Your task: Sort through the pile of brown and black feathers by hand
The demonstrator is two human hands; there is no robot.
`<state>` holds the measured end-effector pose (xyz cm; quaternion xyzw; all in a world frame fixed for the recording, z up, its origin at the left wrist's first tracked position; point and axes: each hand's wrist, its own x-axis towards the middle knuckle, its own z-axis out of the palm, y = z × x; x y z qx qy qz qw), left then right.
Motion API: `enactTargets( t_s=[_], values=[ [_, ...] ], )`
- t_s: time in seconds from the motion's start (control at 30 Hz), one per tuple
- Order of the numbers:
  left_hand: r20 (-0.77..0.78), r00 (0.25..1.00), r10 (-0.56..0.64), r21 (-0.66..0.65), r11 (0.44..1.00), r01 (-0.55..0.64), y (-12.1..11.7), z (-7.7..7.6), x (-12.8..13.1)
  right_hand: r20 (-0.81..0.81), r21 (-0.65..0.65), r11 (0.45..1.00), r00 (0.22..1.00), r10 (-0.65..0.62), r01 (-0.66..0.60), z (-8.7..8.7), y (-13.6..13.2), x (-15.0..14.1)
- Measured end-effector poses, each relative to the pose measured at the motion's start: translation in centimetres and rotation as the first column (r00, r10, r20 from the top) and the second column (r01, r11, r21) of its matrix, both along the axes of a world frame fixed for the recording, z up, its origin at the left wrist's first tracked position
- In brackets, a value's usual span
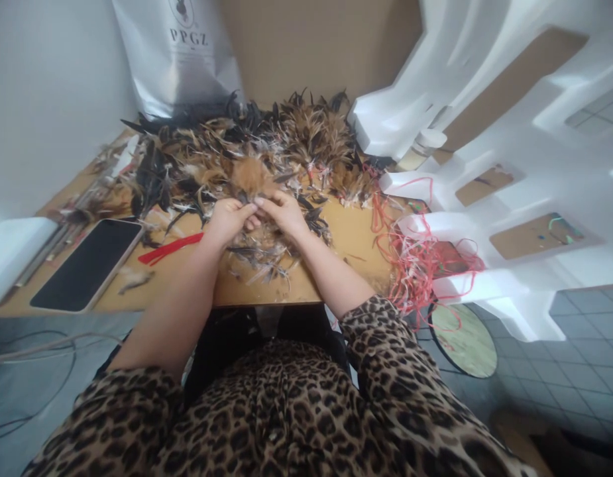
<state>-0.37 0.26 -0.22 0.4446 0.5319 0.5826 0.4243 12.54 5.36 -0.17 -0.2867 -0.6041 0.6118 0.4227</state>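
Note:
Close together over the near part of the table, my left hand (234, 220) and my right hand (281, 211) both pinch the base of a fluffy orange-brown feather bunch (249, 177). Its soft plumes fan out away from me, above my fingertips. A darker feather sticks out to the right of it. Both thumbs nearly meet at the bunch's lower end, and what exactly lies between the fingertips is partly hidden. Loose dark feathers (266, 260) lie on the table just below my hands. A flat red strip (169, 248) lies beside my left wrist.
Behind my hands spreads a large pile of brown and black feathers (197, 142). A phone (90, 265) and a white box (18, 255) lie at left. Tangled red strings (418, 265) hang at the right edge by white foam packaging (485, 165). A silver bag (181, 66) stands behind.

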Motion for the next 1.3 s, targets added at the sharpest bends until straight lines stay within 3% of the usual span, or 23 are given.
enactTargets(
  t_s=[0.13,0.23,0.3,0.4,0.47,0.57,0.67,0.77,1.0,1.17,1.3],
  values=[
    [0.339,0.94,0.029,0.076,0.995,-0.058,-0.6,1.7,-0.8,0.065,-0.038,0.999,0.997,-0.034,0.037,0.1,0.5,0.3],
    [0.572,0.82,-0.028,0.092,0.995,-0.031,-1.1,2.9,-2.0,0.175,0.073,0.997,0.984,-0.034,0.022,0.2,0.3,0.3],
    [0.638,0.77,-0.038,0.105,0.994,-0.038,-1.2,3.0,-2.6,0.257,0.185,0.982,0.966,-0.027,-0.022,0.5,-0.4,0.1],
    [0.619,0.785,-0.022,0.098,0.994,-0.049,-0.9,2.6,-2.9,0.402,0.334,0.921,0.914,0.051,-0.198,1.3,-2.0,-0.6],
    [0.55,0.835,0.025,0.098,0.991,-0.094,-0.6,2.4,-2.8,0.517,0.414,0.84,0.85,0.099,-0.35,1.8,-3.1,-1.2],
    [0.441,0.887,0.136,0.158,0.961,-0.226,-0.6,2.9,-3.1,0.652,0.489,0.713,0.754,0.084,-0.503,2.4,-4.1,-2.3],
    [0.429,0.866,0.258,0.2,0.907,-0.369,-1.3,3.7,-4.5,0.72,0.497,0.664,0.692,0.043,-0.559,2.9,-4.3,-3.3],
    [0.45,0.841,0.3,0.201,0.884,-0.423,-2.2,3.5,-6.7,0.754,0.489,0.646,0.656,0.024,-0.586,3.2,-4.4,-4.3],
    [0.583,0.73,0.356,0.049,0.882,-0.469,-2.9,0.7,-10.1,0.812,0.469,0.641,0.583,-0.041,-0.608,3.5,-4.5,-7.0],
    [0.612,0.724,0.319,0.034,0.904,-0.426,-2.9,0.0,-10.3,0.791,0.455,0.692,0.611,-0.025,-0.561,3.1,-3.0,-7.9],
    [0.585,0.75,0.31,0.038,0.913,-0.407,-2.8,-0.4,-10.4,0.758,0.425,0.72,0.65,0.048,-0.549,3.5,-1.8,-6.1]
  ],
)
